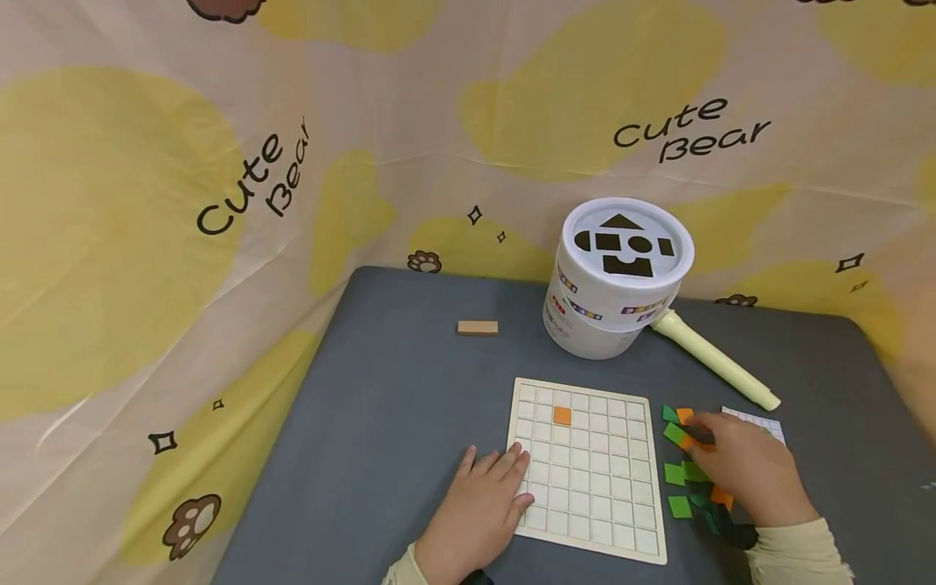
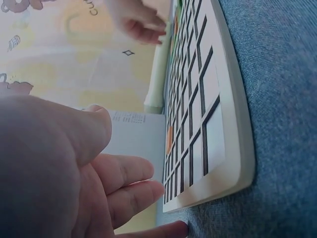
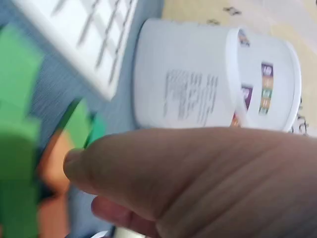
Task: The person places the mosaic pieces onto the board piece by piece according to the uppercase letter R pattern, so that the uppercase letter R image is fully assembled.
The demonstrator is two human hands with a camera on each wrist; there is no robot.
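My left hand (image 1: 478,508) rests with spread fingers at the left edge of a white square grid board (image 1: 585,479). One orange tile (image 1: 562,416) sits in a cell near the board's upper left. On the right, my right hand (image 1: 753,467) reaches down over loose green tiles (image 1: 674,474) and orange tiles (image 1: 721,497) beside the board. Its thumb and forefinger stand apart, with a dark gap between them in the head view. Close by, the right wrist view has the thumb tip overlapping an orange tile (image 3: 57,161) next to green ones.
Behind the board stands a white tub (image 1: 607,301) with shape cutouts in its lid. A pale yellow stick (image 1: 717,360) lies to its right, a small wooden block (image 1: 478,327) to its left. A printed sheet (image 1: 756,421) lies partly behind my right hand on the dark table (image 1: 380,390).
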